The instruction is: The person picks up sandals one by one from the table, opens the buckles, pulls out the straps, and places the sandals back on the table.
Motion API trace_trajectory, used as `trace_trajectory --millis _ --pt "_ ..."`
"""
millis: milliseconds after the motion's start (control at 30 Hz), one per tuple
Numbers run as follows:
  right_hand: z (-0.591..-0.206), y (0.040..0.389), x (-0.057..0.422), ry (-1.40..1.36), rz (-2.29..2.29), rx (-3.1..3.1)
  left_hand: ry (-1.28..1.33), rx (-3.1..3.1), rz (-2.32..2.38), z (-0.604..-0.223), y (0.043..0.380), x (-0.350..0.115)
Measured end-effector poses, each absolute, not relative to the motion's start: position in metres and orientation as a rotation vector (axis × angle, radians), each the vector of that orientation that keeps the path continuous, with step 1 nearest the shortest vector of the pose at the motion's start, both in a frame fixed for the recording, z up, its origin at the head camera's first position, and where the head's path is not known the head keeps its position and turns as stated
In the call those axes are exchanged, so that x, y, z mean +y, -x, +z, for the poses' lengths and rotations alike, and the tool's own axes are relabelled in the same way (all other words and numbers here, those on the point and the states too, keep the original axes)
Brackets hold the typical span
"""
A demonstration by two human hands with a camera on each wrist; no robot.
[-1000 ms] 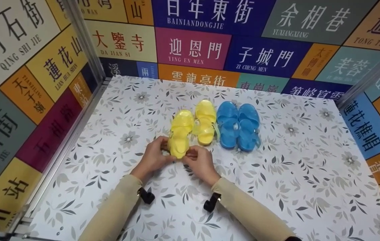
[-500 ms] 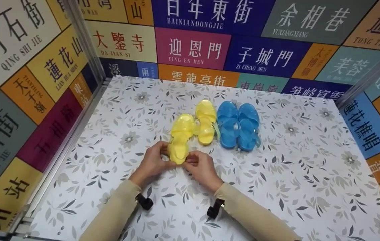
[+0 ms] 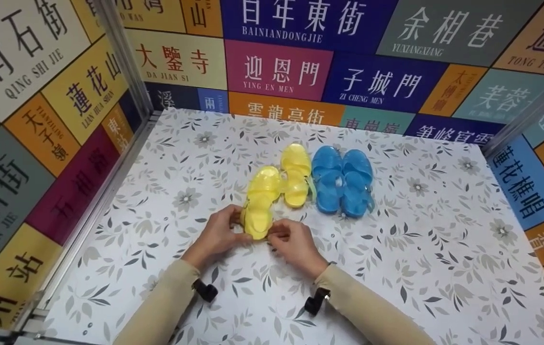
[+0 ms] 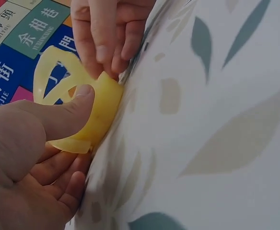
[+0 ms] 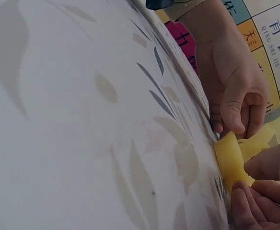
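Four fingers aside, the left hand (image 3: 216, 232) grips the heel of a yellow jelly sandal (image 3: 263, 191), thumb over the heel's back and the other fingers along its left side. At the heel's right side, the right hand (image 3: 295, 242) has curled fingers and thumb at the edge. In the left wrist view the left thumb lies across the yellow heel (image 4: 104, 108). The right wrist view has the right thumb and fingers (image 5: 262, 165) around the heel's other edge. A second yellow sandal (image 3: 295, 167) lies just to the right, its toe farther back.
A pair of blue jelly sandals (image 3: 328, 179) lies side by side, right of the yellow ones, toes toward the back wall. White leaf-patterned cloth (image 3: 420, 268) covers the surface. Colourful lettered panels (image 3: 276, 67) wall the back and sides, with a metal frame post (image 3: 128, 62) at the left corner.
The held yellow sandal has slid toward the person, with both hands drawing back alongside it. Its heel now sits lower in the head view. The other yellow sandal and the blue pair stay put.
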State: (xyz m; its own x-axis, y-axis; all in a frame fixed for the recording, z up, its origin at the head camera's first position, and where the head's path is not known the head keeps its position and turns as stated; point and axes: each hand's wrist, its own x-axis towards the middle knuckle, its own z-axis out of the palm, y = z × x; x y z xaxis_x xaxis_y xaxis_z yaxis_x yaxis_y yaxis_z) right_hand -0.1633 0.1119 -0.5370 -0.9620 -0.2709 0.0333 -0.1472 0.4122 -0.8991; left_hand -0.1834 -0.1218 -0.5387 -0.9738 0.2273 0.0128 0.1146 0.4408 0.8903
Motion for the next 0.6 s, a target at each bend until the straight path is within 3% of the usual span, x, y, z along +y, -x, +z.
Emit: trace_trajectory --millis 267,600 --pt "-0.524 0.175 0.117 0.537 -1.54 2.734 -0.294 2.463 1.736 -0.537 0.194 -0.128" --pt "-0.516 0.208 0.11 1.117 -1.325 3.108 -0.162 2.57 1.79 -0.532 0.204 -0.114"
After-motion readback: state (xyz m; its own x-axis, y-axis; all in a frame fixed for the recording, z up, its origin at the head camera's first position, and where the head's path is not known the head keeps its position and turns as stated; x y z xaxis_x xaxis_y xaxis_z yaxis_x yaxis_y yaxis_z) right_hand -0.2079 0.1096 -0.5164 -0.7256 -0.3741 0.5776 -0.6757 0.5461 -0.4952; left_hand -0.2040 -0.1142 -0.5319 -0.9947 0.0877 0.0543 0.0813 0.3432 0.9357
